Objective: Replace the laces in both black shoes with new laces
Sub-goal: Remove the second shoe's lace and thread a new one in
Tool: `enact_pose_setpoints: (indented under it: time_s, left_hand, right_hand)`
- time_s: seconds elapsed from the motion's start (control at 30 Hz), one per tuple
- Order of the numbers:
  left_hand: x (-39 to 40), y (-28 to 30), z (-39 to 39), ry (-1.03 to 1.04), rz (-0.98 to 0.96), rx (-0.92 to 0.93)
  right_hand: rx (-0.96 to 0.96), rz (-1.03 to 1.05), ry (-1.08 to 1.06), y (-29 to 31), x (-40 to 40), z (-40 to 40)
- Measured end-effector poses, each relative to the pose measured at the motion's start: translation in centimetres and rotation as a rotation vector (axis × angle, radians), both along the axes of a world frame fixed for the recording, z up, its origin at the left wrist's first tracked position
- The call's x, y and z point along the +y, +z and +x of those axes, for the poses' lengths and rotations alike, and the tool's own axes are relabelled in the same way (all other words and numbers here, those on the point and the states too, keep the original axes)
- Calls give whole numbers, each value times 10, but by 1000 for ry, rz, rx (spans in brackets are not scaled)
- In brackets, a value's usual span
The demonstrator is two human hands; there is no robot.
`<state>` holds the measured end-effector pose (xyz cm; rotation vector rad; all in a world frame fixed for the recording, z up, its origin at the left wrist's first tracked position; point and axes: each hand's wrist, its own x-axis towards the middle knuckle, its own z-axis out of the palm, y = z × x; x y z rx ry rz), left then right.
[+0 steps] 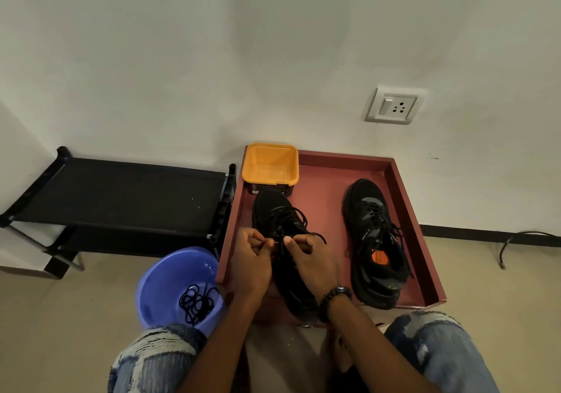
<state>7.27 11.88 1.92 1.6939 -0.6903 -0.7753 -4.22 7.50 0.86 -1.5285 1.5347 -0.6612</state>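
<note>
1. Biggest thing down there is the red tray (403, 198) on the floor, and both hands are working over its left half, so everything else gets placed from that grip.
2. Off to the left of the hands and further back stands a black fabric rack (121, 192) against the wall.
3. Right under the grip lies the left black shoe (273, 210), toe pointing away towards the wall, its heel end hidden beneath the wrists.
4. To the right of the grip, well apart from it, sits the right black shoe (375, 241) in the same tray, laced, with an orange patch showing inside.
5. Down and left of the hands, outside the tray, there's a blue bowl (161, 283) holding a loose tangle of black laces (197, 301).
6. Straight beyond the grip, past the shoe's toe, an orange tub (270, 163) stands in the tray's far left corner.
7. Now the left hand (250, 259): fingers curled in, thumb and forefinger pinching a black lace (280, 242) just above the shoe's tongue.
8. The right hand (312, 259), beaded band at the wrist, is curled too, thumb pressed on the same run of lace, the two hands almost touching.
9. Lace loops spill loose over the shoe's front, just ahead of the fingertips.
</note>
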Motion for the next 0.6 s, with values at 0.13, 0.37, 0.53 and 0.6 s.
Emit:
enact_pose_setpoints:
  time_s: [0.13,0.37,0.53,0.6]
  left_hand:
    - [1,6,-4,110,-71,270]
    - [3,37,8,123,-285,483]
    - [7,32,41,161,-186,604]
    - [8,17,38,12,51,367]
  right_hand:
    - [35,-33,-10,5,3,0]
    - [49,-19,-44,19,-1,-4]
    - [11,19,-46,15,4,0]
    - [-165,50,-119,16,4,-3]
